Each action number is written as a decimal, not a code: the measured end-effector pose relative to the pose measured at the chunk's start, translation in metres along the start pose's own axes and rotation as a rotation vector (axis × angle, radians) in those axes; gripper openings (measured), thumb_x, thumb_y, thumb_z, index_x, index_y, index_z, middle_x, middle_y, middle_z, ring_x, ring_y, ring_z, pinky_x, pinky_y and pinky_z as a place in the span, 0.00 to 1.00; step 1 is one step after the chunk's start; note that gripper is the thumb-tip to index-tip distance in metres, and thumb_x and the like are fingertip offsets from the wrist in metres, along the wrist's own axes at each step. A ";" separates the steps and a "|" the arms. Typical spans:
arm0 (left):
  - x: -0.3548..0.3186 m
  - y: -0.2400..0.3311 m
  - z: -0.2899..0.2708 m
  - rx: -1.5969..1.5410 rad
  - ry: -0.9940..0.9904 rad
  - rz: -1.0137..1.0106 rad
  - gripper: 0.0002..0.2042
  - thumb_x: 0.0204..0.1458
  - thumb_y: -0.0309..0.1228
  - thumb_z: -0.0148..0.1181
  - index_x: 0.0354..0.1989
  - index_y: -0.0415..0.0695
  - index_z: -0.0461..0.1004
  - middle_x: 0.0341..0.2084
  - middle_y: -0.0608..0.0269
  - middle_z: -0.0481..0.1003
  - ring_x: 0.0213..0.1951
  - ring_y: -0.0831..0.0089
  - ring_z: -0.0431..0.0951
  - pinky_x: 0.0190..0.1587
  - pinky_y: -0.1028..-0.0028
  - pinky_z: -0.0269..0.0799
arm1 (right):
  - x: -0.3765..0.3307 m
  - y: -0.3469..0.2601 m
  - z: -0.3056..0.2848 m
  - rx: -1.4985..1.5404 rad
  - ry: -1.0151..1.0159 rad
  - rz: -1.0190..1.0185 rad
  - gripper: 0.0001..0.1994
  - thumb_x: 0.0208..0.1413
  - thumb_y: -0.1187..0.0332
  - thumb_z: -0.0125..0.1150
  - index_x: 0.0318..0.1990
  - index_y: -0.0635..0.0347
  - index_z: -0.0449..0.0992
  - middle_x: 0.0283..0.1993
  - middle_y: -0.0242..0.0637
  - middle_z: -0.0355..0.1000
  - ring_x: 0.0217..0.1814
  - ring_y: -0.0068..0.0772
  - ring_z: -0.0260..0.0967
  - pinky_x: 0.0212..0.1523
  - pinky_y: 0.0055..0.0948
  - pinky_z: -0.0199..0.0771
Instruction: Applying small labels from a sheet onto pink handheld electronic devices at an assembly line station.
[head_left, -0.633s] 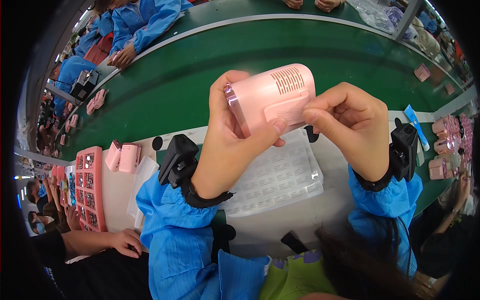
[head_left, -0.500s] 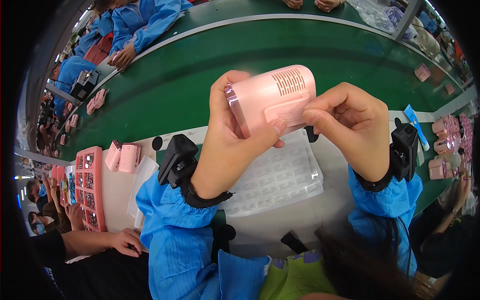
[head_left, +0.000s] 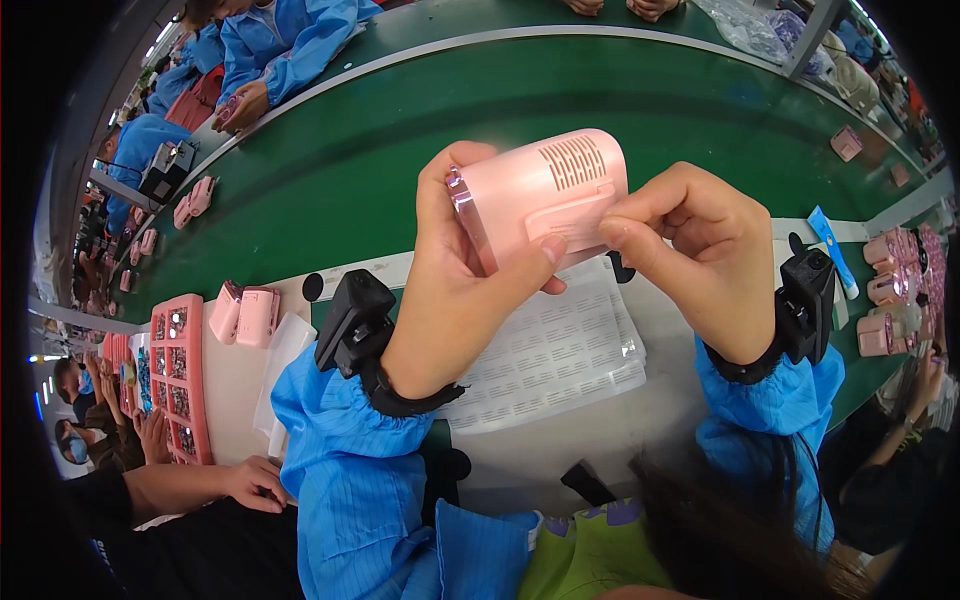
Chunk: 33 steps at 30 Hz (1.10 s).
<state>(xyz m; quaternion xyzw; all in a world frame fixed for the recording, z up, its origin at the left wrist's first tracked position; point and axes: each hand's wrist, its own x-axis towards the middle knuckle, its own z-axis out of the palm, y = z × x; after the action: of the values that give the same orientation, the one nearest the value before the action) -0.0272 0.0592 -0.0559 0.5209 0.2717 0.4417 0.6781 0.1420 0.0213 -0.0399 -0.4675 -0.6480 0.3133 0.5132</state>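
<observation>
A rounded pink plastic device (head_left: 545, 200) with vent slots, a raised flat panel and a shiny purple-pink rim is held up above the table. My left hand (head_left: 462, 275) is closed around it, with the thumb on the lower edge of the panel. Thumb and forefinger of my right hand (head_left: 695, 245) pinch together against the panel's right end. Whatever lies between those fingertips is too small or too clear to make out. Beneath my hands, sheets of printed clear stickers (head_left: 550, 355) lie on the pale work surface.
Two pink devices (head_left: 258, 316) stand at left beside a pink compartment tray (head_left: 180, 375) of small parts. Behind runs a green conveyor belt (head_left: 400, 130). A blue tube (head_left: 832, 250) and several pink devices (head_left: 880, 335) sit at right. A neighbour's hand (head_left: 255, 485) rests near my left sleeve.
Both my hands and the pink device have shifted very slightly left. The grip and the pinch look the same. Across the belt, a person's hands have turned a small pink item.
</observation>
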 end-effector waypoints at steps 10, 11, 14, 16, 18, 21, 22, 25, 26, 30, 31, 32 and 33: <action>0.000 -0.003 0.003 0.055 0.014 0.068 0.30 0.42 0.18 0.55 0.51 0.46 0.45 0.43 0.56 0.60 0.42 0.71 0.68 0.34 0.76 0.72 | -0.003 0.005 0.003 -0.062 0.058 -0.099 0.03 0.43 0.81 0.57 0.26 0.66 0.70 0.24 0.30 0.66 0.23 0.14 0.58 0.22 0.13 0.54; 0.000 -0.004 0.003 0.056 0.014 0.069 0.30 0.42 0.18 0.55 0.51 0.46 0.45 0.43 0.56 0.60 0.42 0.71 0.68 0.34 0.76 0.72 | -0.003 0.006 0.003 -0.062 0.057 -0.100 0.03 0.43 0.81 0.57 0.26 0.66 0.70 0.24 0.30 0.66 0.23 0.14 0.58 0.22 0.13 0.54; 0.001 -0.008 0.003 0.104 0.052 0.126 0.30 0.43 0.21 0.54 0.52 0.47 0.45 0.43 0.54 0.64 0.40 0.65 0.71 0.31 0.74 0.74 | -0.003 0.006 0.004 -0.090 0.069 -0.112 0.03 0.42 0.81 0.57 0.26 0.65 0.71 0.24 0.29 0.66 0.24 0.14 0.58 0.23 0.13 0.54; 0.001 -0.008 0.003 0.106 0.056 0.125 0.30 0.43 0.21 0.54 0.52 0.47 0.45 0.43 0.54 0.64 0.40 0.65 0.71 0.31 0.74 0.74 | -0.003 0.008 0.005 -0.104 0.075 -0.124 0.03 0.42 0.81 0.57 0.26 0.65 0.71 0.24 0.29 0.66 0.24 0.14 0.58 0.23 0.13 0.54; 0.001 -0.008 0.003 0.112 0.065 0.125 0.30 0.43 0.20 0.54 0.53 0.47 0.45 0.43 0.54 0.64 0.40 0.65 0.71 0.31 0.74 0.74 | -0.002 0.008 0.005 -0.132 0.086 -0.150 0.04 0.41 0.81 0.58 0.26 0.65 0.71 0.24 0.29 0.67 0.24 0.14 0.58 0.23 0.13 0.54; 0.001 -0.009 0.003 0.124 0.061 0.126 0.30 0.43 0.20 0.53 0.53 0.47 0.45 0.43 0.54 0.64 0.40 0.65 0.71 0.31 0.74 0.74 | -0.003 0.009 0.007 -0.140 0.101 -0.158 0.04 0.40 0.81 0.58 0.25 0.64 0.71 0.24 0.28 0.67 0.24 0.14 0.58 0.23 0.14 0.54; 0.001 -0.010 0.003 0.130 0.059 0.128 0.30 0.43 0.20 0.53 0.53 0.47 0.45 0.43 0.54 0.64 0.40 0.65 0.71 0.31 0.75 0.74 | -0.003 0.010 0.007 -0.145 0.109 -0.163 0.04 0.40 0.81 0.58 0.25 0.64 0.71 0.24 0.28 0.67 0.24 0.14 0.58 0.23 0.14 0.54; 0.001 -0.011 0.004 0.131 0.059 0.130 0.30 0.43 0.19 0.53 0.53 0.47 0.45 0.43 0.54 0.64 0.40 0.65 0.71 0.31 0.74 0.74 | -0.003 0.009 0.010 -0.147 0.136 -0.162 0.03 0.40 0.81 0.58 0.23 0.64 0.71 0.23 0.29 0.67 0.24 0.14 0.58 0.23 0.14 0.54; 0.002 -0.011 0.004 0.132 0.058 0.132 0.29 0.43 0.19 0.53 0.53 0.47 0.45 0.43 0.54 0.64 0.40 0.66 0.71 0.31 0.74 0.74 | -0.003 0.009 0.010 -0.148 0.149 -0.161 0.03 0.40 0.81 0.58 0.22 0.64 0.71 0.23 0.29 0.67 0.24 0.14 0.58 0.23 0.13 0.54; 0.003 -0.012 0.005 0.133 0.073 0.114 0.28 0.43 0.20 0.52 0.52 0.48 0.46 0.44 0.55 0.64 0.40 0.65 0.71 0.30 0.74 0.73 | -0.003 0.008 0.007 -0.272 0.119 -0.185 0.07 0.41 0.80 0.58 0.30 0.65 0.69 0.22 0.28 0.66 0.23 0.14 0.58 0.23 0.14 0.55; 0.003 -0.011 0.004 0.133 0.073 0.115 0.28 0.43 0.20 0.52 0.52 0.48 0.46 0.44 0.55 0.64 0.40 0.65 0.71 0.30 0.74 0.73 | -0.002 0.008 0.007 -0.272 0.119 -0.185 0.07 0.41 0.80 0.58 0.30 0.65 0.69 0.22 0.28 0.66 0.23 0.14 0.58 0.23 0.14 0.55; 0.004 -0.010 0.003 0.087 0.059 0.084 0.29 0.43 0.20 0.53 0.52 0.47 0.45 0.43 0.55 0.63 0.40 0.67 0.71 0.31 0.75 0.73 | 0.001 0.009 0.007 -0.291 0.211 -0.131 0.10 0.41 0.80 0.58 0.34 0.65 0.68 0.23 0.29 0.66 0.23 0.14 0.57 0.24 0.14 0.56; 0.005 -0.008 0.000 0.040 0.045 0.053 0.29 0.43 0.19 0.54 0.52 0.47 0.45 0.43 0.56 0.62 0.41 0.69 0.70 0.32 0.75 0.73 | 0.004 0.011 0.007 -0.310 0.303 -0.077 0.13 0.42 0.80 0.58 0.38 0.65 0.66 0.24 0.29 0.66 0.24 0.14 0.57 0.25 0.15 0.57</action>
<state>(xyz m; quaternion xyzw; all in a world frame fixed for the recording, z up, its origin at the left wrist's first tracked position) -0.0221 0.0631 -0.0632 0.5314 0.2817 0.4655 0.6493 0.1380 0.0297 -0.0497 -0.5575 -0.6213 0.1159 0.5383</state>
